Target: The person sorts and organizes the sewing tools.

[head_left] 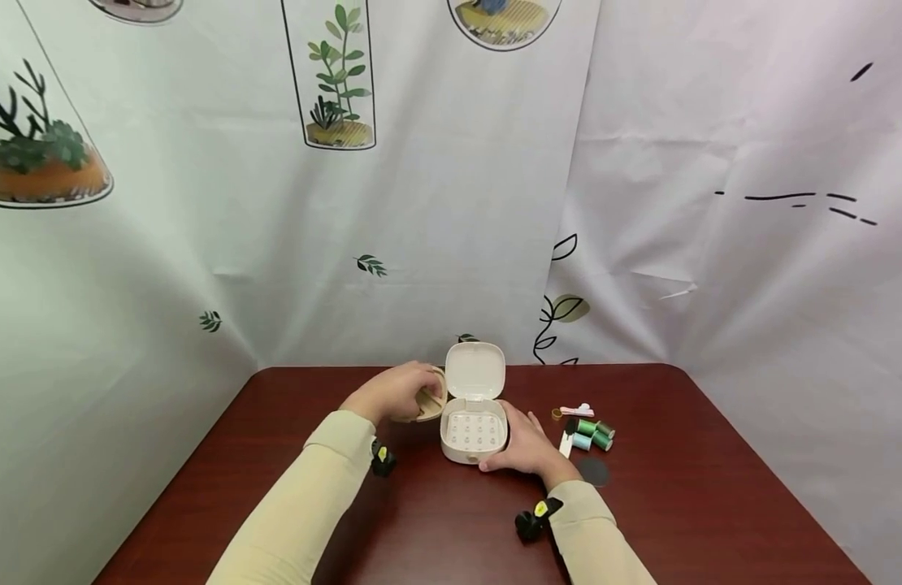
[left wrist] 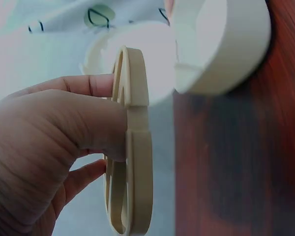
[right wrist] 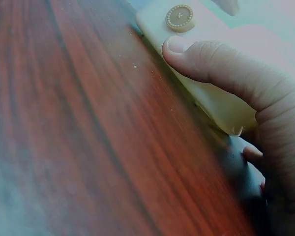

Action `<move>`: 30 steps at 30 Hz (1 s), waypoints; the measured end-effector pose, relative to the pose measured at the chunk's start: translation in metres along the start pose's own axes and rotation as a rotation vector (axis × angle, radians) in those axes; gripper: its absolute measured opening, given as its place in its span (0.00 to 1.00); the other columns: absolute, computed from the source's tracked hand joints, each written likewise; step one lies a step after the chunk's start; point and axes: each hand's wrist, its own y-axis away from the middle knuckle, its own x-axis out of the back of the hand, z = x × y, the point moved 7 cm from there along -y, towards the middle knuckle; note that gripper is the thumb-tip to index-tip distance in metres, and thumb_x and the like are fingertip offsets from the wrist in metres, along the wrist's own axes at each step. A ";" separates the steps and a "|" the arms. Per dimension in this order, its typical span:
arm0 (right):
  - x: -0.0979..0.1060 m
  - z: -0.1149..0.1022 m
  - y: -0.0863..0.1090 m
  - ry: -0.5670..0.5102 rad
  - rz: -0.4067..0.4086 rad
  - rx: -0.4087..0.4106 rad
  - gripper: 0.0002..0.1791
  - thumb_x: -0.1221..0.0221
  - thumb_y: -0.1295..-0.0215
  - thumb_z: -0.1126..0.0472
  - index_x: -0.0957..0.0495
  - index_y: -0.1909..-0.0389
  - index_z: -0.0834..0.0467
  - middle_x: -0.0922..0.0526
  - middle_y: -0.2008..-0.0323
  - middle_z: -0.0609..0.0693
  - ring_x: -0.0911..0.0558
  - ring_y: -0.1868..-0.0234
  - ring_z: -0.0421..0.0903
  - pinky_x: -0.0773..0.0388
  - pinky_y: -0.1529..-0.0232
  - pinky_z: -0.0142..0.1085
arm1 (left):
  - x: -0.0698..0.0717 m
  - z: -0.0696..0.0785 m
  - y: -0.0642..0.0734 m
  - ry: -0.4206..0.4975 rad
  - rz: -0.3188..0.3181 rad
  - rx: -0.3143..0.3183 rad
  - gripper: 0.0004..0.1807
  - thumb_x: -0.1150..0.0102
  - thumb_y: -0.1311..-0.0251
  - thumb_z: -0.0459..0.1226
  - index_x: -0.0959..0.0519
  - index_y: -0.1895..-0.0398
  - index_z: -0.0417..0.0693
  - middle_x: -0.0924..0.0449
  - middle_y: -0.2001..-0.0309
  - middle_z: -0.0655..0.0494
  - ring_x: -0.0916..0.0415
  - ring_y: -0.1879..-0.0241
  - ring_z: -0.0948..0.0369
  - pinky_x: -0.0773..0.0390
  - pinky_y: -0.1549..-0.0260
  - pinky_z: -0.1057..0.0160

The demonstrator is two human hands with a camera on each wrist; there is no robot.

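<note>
A small cream box stands on the table with its lid raised at the back; inside, its floor bears rows of small printed marks. My right hand grips the box's right side, thumb along the front wall beside a round beaded button. Just left of the box, my left hand holds a beige divided tray. In the left wrist view the tray is tilted on edge, thumb and fingers reaching into its openings.
Right of the box lie several thread spools in greens and light blue, a gold ring-like piece, a pink-and-white item, a white strip and a dark round disc. A printed curtain hangs behind the table.
</note>
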 end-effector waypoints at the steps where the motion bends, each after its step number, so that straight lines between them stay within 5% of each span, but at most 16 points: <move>1: -0.001 0.001 0.000 0.007 -0.004 -0.008 0.64 0.19 0.71 0.39 0.36 0.28 0.54 0.23 0.38 0.48 0.28 0.34 0.54 0.56 0.27 0.64 | -0.003 -0.004 0.002 0.002 -0.010 0.018 0.25 0.37 0.62 0.19 0.18 0.67 0.61 0.23 0.56 0.65 0.29 0.54 0.61 0.24 0.56 0.62; 13: -0.003 0.002 0.001 0.000 -0.005 -0.029 0.65 0.19 0.71 0.39 0.37 0.28 0.55 0.24 0.37 0.49 0.30 0.32 0.55 0.56 0.26 0.63 | -0.031 -0.029 0.017 0.059 -0.069 0.104 0.24 0.36 0.61 0.20 0.20 0.69 0.62 0.26 0.58 0.65 0.31 0.55 0.61 0.26 0.58 0.61; 30: 0.001 0.002 -0.001 0.003 -0.012 -0.023 0.63 0.19 0.70 0.38 0.36 0.29 0.53 0.24 0.37 0.48 0.29 0.33 0.54 0.56 0.27 0.64 | -0.070 -0.039 0.025 0.111 -0.087 0.098 0.25 0.37 0.64 0.18 0.20 0.70 0.59 0.26 0.59 0.63 0.33 0.58 0.61 0.26 0.62 0.63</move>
